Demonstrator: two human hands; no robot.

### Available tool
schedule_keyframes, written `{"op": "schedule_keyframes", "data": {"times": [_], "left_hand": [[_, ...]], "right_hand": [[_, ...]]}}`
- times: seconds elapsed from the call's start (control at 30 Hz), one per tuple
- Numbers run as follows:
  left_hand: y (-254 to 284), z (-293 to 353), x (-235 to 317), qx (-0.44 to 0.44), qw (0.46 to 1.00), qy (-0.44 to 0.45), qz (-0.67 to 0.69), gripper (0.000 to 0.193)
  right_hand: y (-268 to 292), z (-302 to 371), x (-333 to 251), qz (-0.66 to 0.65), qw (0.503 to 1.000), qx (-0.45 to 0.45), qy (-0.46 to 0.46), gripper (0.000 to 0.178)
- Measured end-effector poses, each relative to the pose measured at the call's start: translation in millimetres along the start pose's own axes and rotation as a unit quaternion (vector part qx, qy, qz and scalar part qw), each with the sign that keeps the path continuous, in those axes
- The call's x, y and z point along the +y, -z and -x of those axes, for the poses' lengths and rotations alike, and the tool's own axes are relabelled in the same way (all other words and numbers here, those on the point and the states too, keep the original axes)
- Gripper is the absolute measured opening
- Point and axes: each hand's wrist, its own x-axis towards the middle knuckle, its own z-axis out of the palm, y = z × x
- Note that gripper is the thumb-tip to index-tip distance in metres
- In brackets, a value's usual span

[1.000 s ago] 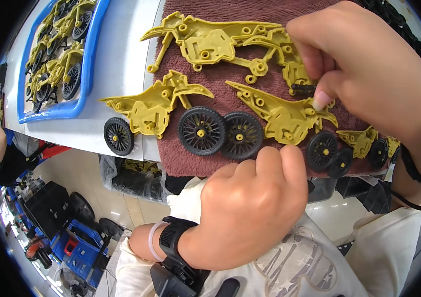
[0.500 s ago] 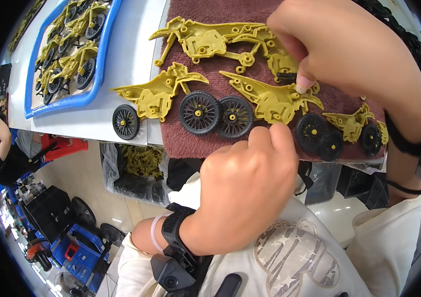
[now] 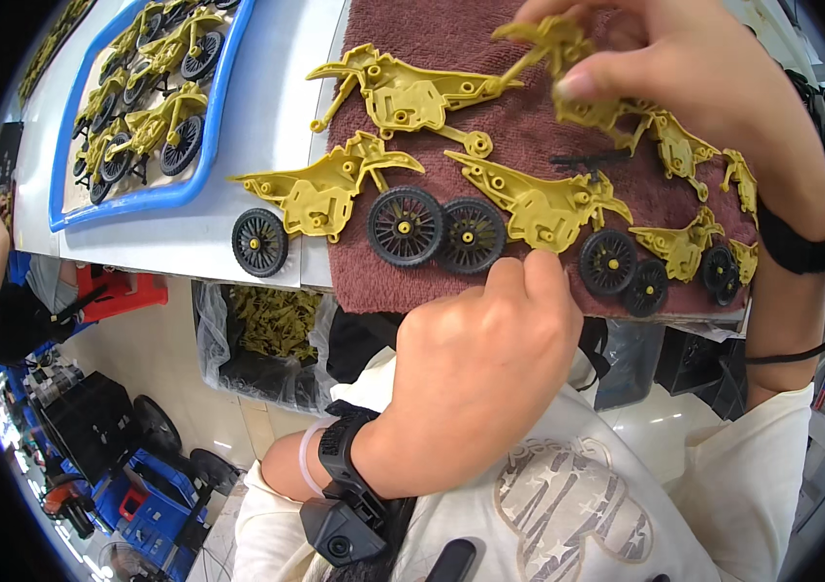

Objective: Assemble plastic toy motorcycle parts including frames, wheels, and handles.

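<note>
My left hand is closed, its fingertips at the lower edge of a yellow toy motorcycle half lying inner side up on the towel. A thin black handlebar sits at the front of that half. Above it, my right hand pinches another yellow motorcycle half, partly covered by the fingers. Black spoked wheels lie beside my left hand, with another wheel to its right. More yellow halves rest at the upper left of the towel.
The brown towel covers the table's right part. At the far left, a blue-rimmed tray holds several assembled toy motorcycles. Below the table edge stands a plastic-lined bin of yellow parts. Smaller yellow halves with wheels lie rightward.
My right hand has moved up from the front of the lower half, leaving the black handlebar there, and now lifts another yellow half. My left hand has stayed at the lower half's edge.
</note>
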Motion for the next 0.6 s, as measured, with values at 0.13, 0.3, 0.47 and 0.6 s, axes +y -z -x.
{"op": "schedule_keyframes", "data": {"times": [0.13,0.3,0.47,0.6], "left_hand": [[26,4,1,-0.036,0.998,0.035,0.029,0.029],[60,0,-38,0.025,0.987,-0.003,0.156,0.024],[67,-30,-55,0.089,0.973,-0.193,0.091,0.051],[42,-50,-79,0.000,0.950,-0.309,-0.034,0.060]], "right_hand": [[15,2,-24,-0.177,0.939,0.096,-0.278,0.022],[-9,60,46,-0.560,0.825,0.035,0.073,0.037],[-44,77,25,-0.416,0.907,0.059,0.028,0.029],[-67,78,12,-0.449,0.887,0.106,-0.030,0.029]]}}
